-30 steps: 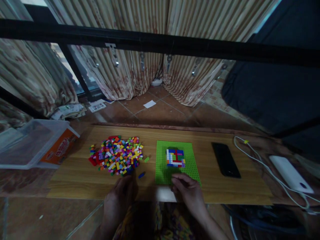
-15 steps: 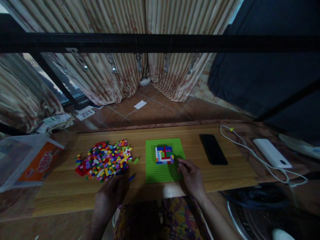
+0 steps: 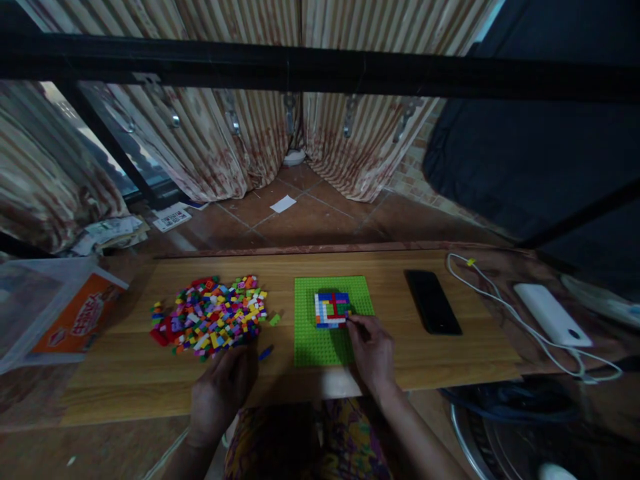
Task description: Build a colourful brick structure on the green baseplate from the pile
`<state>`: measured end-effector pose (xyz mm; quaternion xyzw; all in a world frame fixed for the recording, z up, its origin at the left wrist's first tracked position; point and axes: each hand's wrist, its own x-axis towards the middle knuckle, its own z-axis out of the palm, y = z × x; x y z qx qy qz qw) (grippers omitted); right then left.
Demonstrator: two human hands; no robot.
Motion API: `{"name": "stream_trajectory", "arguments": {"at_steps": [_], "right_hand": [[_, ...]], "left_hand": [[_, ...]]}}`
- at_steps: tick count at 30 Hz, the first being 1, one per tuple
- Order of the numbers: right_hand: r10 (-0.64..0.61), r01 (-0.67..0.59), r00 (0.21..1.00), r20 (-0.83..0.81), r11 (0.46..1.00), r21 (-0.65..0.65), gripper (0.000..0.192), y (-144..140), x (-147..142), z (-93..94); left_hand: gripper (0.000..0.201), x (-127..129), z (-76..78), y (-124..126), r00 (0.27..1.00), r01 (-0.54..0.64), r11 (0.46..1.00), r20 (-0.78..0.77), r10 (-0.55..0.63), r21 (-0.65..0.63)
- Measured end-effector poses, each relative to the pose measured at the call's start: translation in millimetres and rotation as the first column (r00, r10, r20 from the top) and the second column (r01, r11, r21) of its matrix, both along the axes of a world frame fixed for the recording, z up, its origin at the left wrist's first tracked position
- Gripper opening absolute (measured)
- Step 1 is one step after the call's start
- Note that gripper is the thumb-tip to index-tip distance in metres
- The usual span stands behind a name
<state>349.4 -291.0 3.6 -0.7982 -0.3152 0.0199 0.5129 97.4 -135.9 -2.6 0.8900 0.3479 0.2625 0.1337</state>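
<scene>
1 green studded baseplate [image 3: 320, 337] w/ 1 brick square [image 3: 332, 310], right hand [image 3: 371, 350] fingertips pinched at it; left hand [image 3: 220, 393] curled by 1 brick pile [image 3: 210, 319].

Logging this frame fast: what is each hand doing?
Left hand: resting by the brick pile, grip cannot be told.
Right hand: fingertips at the small build; holding anything cannot be told.

The person's left hand [image 3: 220, 393] and right hand [image 3: 371, 352] were bare, with no rings, watch or gloves showing, both forearms were uncovered with no sleeves in view, and over the lap lay a dark garment printed in yellow, purple and green.
</scene>
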Motion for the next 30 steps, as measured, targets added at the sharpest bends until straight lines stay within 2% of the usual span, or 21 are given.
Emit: {"name": "stream_trajectory", "arguments": {"at_steps": [9, 13, 18, 22, 30], "right_hand": [[0.016, -0.016, 1.0, 0.005, 1.0, 0.018, 0.019, -1.3, -0.3, -3.2], [-0.001, 0.002, 0.997, -0.074, 1.0, 0.002, 0.024, -5.4, 2.6, -6.0], [-0.047, 0.066, 0.971, -0.236, 0.995, 0.072, 0.028, -9.7, 5.6, -10.5], [-0.055, 0.101, 0.93, -0.364, 0.989, 0.11, 0.034, -4.5, 8.6, -4.3], [-0.072, 0.085, 0.907, -0.414, 0.996, 0.013, 0.04, 6.4, 18.9, 3.1]], "left_hand": [[0.023, -0.5, 1.7, -1.4, 1.0, 0.007, 1.0, -0.006, -0.006, 0.025], [0.024, 2.9, 6.0, -2.4, 1.0, 0.011, 0.999, 0.002, -0.011, 0.047], [0.023, 7.3, 13.5, -4.1, 0.999, 0.025, 0.997, 0.023, -0.027, 0.07], [0.024, 5.5, 9.5, -3.3, 1.0, 0.011, 0.997, 0.001, -0.011, 0.078], [0.023, 2.1, 5.2, -2.6, 1.0, 0.006, 1.0, -0.002, -0.006, 0.029]]}}
